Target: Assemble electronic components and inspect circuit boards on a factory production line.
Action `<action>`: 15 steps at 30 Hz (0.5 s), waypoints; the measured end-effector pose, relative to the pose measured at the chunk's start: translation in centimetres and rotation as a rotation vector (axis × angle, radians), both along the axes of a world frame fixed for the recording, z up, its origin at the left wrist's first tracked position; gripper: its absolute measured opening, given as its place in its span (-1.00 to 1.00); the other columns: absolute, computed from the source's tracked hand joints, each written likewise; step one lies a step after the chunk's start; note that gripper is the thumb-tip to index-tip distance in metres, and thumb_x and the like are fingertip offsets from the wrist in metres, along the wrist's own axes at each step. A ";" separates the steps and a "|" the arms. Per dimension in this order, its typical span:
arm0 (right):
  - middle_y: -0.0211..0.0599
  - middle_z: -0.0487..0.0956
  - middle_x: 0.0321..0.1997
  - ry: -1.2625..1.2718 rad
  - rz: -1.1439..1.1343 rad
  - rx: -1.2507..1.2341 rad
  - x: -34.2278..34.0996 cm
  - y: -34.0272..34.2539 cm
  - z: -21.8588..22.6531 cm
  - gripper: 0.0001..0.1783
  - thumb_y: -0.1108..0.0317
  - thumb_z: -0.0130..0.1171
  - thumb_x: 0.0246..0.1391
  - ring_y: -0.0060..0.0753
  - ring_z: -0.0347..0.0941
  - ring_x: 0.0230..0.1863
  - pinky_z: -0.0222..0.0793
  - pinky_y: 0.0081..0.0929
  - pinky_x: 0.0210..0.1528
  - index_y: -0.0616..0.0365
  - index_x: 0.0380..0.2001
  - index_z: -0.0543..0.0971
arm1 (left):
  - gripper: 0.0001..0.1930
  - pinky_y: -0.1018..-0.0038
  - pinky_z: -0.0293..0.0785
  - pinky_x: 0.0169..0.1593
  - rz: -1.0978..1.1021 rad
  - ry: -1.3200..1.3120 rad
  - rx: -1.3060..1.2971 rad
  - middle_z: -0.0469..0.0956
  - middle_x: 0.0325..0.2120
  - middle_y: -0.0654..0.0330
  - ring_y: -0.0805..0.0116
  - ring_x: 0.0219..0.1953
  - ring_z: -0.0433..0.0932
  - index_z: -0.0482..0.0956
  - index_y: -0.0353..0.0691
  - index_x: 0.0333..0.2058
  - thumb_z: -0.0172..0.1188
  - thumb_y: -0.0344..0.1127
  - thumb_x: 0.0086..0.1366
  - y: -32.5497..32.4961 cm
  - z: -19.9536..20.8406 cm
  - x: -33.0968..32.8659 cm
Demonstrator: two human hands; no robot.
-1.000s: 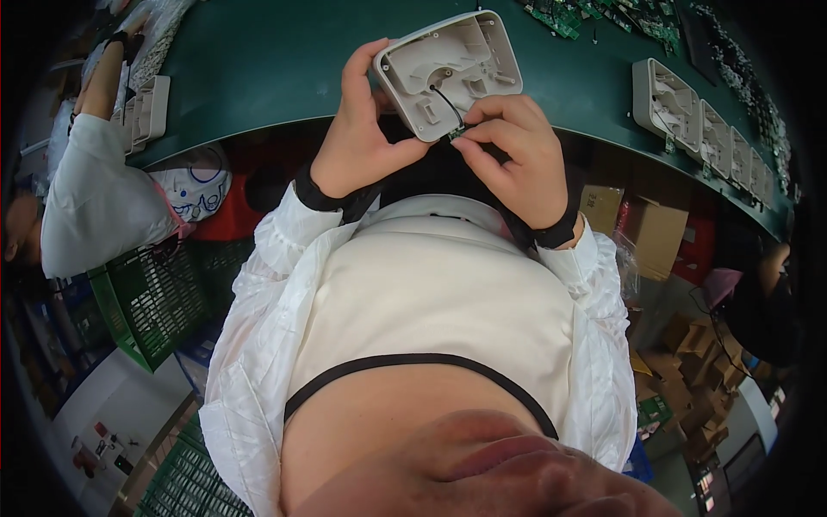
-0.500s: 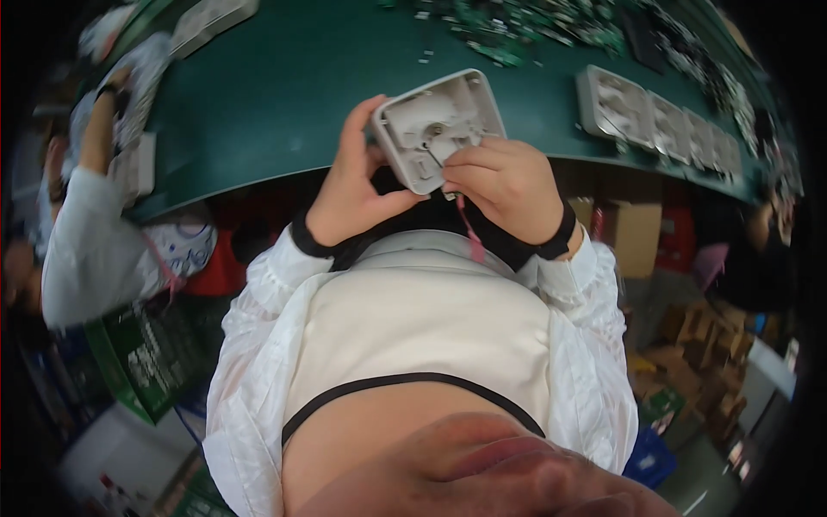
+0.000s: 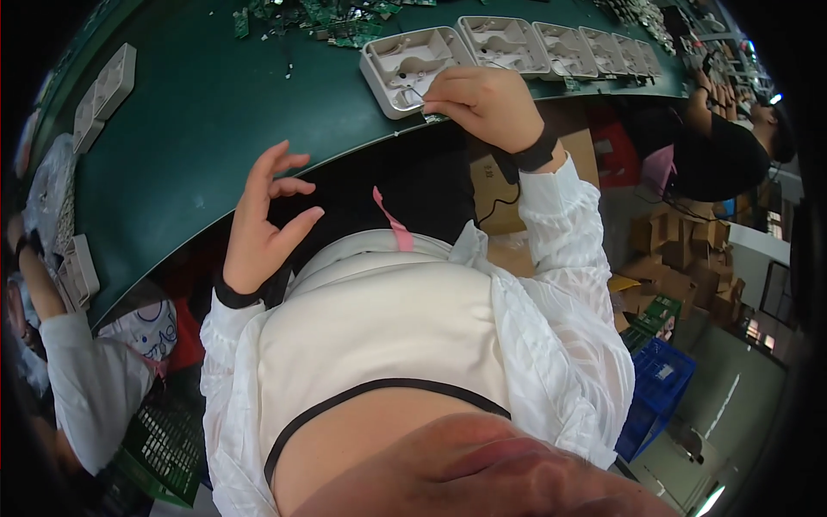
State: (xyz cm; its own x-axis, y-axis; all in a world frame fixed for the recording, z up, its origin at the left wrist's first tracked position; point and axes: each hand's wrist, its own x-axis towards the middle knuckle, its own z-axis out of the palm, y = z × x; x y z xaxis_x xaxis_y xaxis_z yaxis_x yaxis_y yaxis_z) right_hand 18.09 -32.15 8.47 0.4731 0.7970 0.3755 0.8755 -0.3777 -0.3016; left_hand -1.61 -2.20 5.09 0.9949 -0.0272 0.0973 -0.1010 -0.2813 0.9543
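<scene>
Along the near right edge of the green counter (image 3: pixel 198 121) runs a row of pale open plastic housings, probably six, though those at the far right crowd too small to count surely. The task's housing (image 3: pixel 418 63) is the leftmost of that row; inside it show moulded ribs and a thin wire (image 3: pixel 417 92) leading over its near wall. The right hand (image 3: pixel 491 103) reaches above that near right corner, its fingers closed in a pinch on the wire, one small green board (image 3: pixel 434 118) just below them. The left hand (image 3: pixel 265 228) hangs before the counter's near edge, fingers spread wide and holding nothing. Two more housings (image 3: pixel 112 82) stand end to end at the far left, and one (image 3: pixel 82 263) at the near left. Loose green circuit boards (image 3: pixel 345 24) lie heaped on the far side. One blue crate (image 3: pixel 656 392) sits low at the right, one green crate (image 3: pixel 164 448) at the near left.
</scene>
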 end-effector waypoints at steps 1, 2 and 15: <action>-0.34 0.70 -0.29 0.005 -0.008 -0.028 0.0 -0.2 0.0 -0.87 0.31 0.38 0.12 -0.17 0.63 -0.32 0.54 -0.40 -0.30 0.13 -0.35 0.71 | -0.10 0.34 0.50 0.13 -0.010 -0.005 -0.006 0.50 0.19 -0.01 0.28 -0.03 0.63 0.16 -0.23 0.42 0.41 -0.53 0.14 0.0 0.0 -0.1; -0.35 0.70 -0.28 0.010 -0.012 -0.056 0.0 -0.2 -0.1 -0.86 0.30 0.38 0.12 -0.17 0.63 -0.32 0.54 -0.39 -0.30 0.13 -0.35 0.72 | -0.12 0.34 0.50 0.13 -0.014 0.007 0.009 0.50 0.18 -0.01 0.28 -0.03 0.63 0.17 -0.23 0.42 0.41 -0.53 0.14 0.2 0.0 -0.3; -0.19 0.67 -0.25 -0.078 -0.245 -0.168 5.4 -8.1 0.7 -0.85 0.29 0.32 0.18 0.02 0.61 -0.23 0.51 -0.26 -0.22 0.12 -0.27 0.69 | -0.32 0.36 0.54 0.08 -0.087 -0.021 0.244 0.55 0.10 -0.02 0.21 -0.06 0.64 0.40 -0.31 0.27 0.41 -0.50 0.16 2.7 3.0 -1.2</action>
